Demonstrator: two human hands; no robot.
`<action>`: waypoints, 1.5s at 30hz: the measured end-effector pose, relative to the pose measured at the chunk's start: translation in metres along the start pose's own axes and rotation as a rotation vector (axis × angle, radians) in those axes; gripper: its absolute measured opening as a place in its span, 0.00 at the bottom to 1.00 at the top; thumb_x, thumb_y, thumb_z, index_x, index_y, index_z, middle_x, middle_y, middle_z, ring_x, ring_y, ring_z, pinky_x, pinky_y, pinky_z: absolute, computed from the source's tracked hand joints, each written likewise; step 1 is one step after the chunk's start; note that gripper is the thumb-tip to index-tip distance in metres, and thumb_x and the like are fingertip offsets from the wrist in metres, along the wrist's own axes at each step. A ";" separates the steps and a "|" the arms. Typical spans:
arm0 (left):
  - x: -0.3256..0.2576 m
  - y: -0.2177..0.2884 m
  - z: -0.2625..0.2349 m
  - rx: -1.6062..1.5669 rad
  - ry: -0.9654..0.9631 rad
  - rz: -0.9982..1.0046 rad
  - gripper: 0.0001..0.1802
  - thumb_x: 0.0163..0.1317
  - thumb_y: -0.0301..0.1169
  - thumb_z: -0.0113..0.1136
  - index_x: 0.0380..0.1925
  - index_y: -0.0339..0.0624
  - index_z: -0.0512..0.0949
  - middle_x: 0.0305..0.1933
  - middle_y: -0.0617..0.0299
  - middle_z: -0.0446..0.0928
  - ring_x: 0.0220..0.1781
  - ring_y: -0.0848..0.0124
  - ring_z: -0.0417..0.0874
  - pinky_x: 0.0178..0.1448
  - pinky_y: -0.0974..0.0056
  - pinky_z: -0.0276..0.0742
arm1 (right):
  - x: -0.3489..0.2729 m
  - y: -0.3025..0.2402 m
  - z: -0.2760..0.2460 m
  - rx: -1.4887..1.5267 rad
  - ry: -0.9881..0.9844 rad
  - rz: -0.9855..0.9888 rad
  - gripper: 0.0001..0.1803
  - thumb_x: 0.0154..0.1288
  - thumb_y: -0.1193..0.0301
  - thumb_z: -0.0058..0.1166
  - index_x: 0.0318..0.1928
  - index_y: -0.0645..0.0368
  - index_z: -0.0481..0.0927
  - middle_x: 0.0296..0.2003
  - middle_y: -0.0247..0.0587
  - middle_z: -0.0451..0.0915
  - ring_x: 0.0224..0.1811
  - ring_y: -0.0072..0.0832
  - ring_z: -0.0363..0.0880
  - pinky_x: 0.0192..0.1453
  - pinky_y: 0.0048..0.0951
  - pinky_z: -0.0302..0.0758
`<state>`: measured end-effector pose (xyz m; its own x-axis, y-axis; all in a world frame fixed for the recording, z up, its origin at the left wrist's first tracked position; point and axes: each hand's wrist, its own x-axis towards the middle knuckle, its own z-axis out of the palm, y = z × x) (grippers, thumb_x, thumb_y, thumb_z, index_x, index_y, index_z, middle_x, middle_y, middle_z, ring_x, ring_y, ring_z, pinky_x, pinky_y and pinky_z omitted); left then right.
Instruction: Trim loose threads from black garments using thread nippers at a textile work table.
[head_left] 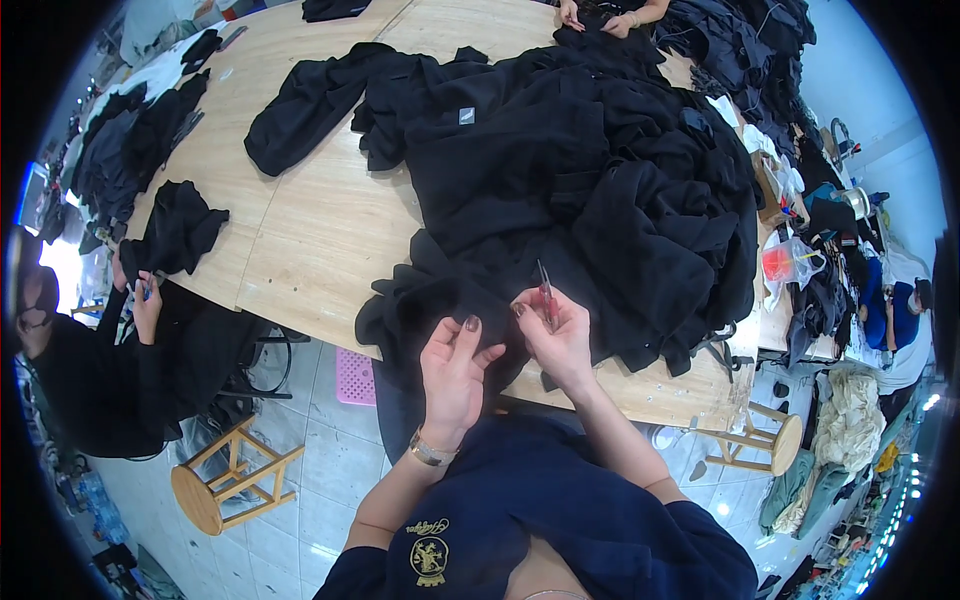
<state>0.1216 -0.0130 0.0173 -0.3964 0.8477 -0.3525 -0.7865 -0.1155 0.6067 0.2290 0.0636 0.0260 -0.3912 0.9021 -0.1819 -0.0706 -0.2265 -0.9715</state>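
Observation:
A black garment hangs over the near table edge in front of me. My left hand is at its lower part, fingers curled and thumb laid across, gripping the dark cloth; exactly where the cloth is pinched is hard to see. Just to the right, my right hand is closed around small thread snips with a red handle, their metal tips pointing away from me. The snips' lower part is hidden in the palm. Any thread between the hands is too fine to make out.
A large heap of black garments covers the right of the wooden table. Across it, another person's hands handle black cloth. At left, a seated person works on a dark piece. Wooden stools stand on the tiled floor.

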 end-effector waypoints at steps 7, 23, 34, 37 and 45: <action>0.002 0.009 0.000 -0.067 0.005 -0.064 0.04 0.67 0.33 0.55 0.35 0.47 0.73 0.33 0.71 0.74 0.35 0.81 0.76 0.42 0.70 0.77 | 0.000 0.014 -0.020 -0.423 -0.053 -0.285 0.10 0.64 0.69 0.57 0.31 0.62 0.74 0.18 0.31 0.70 0.18 0.15 0.65 0.22 0.20 0.60; 0.000 0.006 -0.001 -0.001 -0.002 0.021 0.05 0.67 0.31 0.55 0.35 0.44 0.73 0.34 0.69 0.74 0.35 0.81 0.76 0.40 0.72 0.78 | 0.000 0.002 -0.016 -0.956 -0.069 -0.639 0.14 0.54 0.65 0.64 0.27 0.61 0.74 0.20 0.41 0.73 0.19 0.36 0.74 0.23 0.29 0.68; 0.001 0.004 -0.002 0.027 -0.009 0.067 0.04 0.66 0.30 0.55 0.34 0.43 0.73 0.34 0.69 0.73 0.35 0.81 0.75 0.42 0.69 0.79 | 0.001 0.009 -0.015 -0.616 -0.024 -0.398 0.15 0.57 0.66 0.64 0.34 0.63 0.74 0.19 0.38 0.72 0.17 0.26 0.69 0.22 0.25 0.65; 0.000 0.004 0.002 0.032 0.007 0.058 0.04 0.66 0.30 0.55 0.33 0.42 0.73 0.34 0.68 0.73 0.35 0.80 0.75 0.42 0.69 0.79 | 0.002 0.013 -0.007 -0.427 0.009 -0.356 0.15 0.55 0.69 0.66 0.38 0.64 0.75 0.19 0.33 0.72 0.18 0.16 0.65 0.23 0.20 0.63; 0.000 -0.003 -0.010 0.131 -0.073 0.136 0.08 0.69 0.32 0.52 0.39 0.39 0.75 0.40 0.62 0.79 0.39 0.78 0.79 0.44 0.70 0.79 | 0.008 0.010 -0.002 -0.311 -0.041 -0.223 0.10 0.57 0.74 0.60 0.39 0.65 0.77 0.19 0.27 0.72 0.20 0.09 0.62 0.23 0.15 0.61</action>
<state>0.1194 -0.0176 0.0085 -0.4556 0.8648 -0.2110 -0.6576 -0.1673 0.7345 0.2273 0.0691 0.0142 -0.4346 0.8998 0.0396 0.1206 0.1017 -0.9875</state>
